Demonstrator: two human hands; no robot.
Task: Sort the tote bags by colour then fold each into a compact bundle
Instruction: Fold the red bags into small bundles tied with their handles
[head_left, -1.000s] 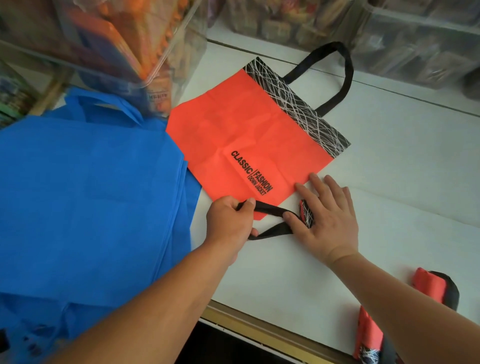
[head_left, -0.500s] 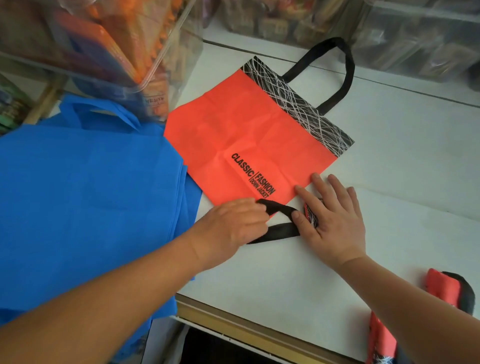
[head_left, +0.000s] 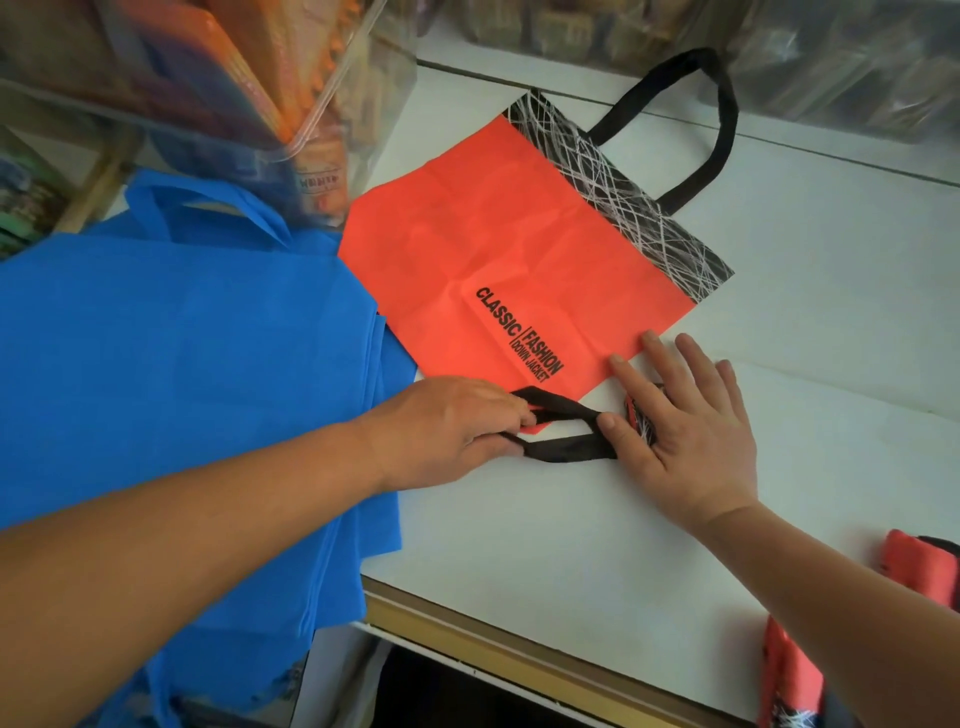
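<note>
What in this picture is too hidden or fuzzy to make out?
All in the head view:
- Small folded bundle: the right hand lies flat over it; only a sliver shows.
- Red bundles at lower right: cut off by the picture's edge and the right forearm.
- Clear bins at the top: contents blurred.
- Blue bags: stacked, and the left arm covers part, so no count.

— Where is the flat tote bag (head_left: 498, 270) lying?
— On the table (head_left: 779, 389), right of the bag stack (head_left: 182, 389) that is hanging over its edge. Folded bundles (head_left: 914, 566) are sitting near right, with bins (head_left: 208, 78) standing behind.
</note>
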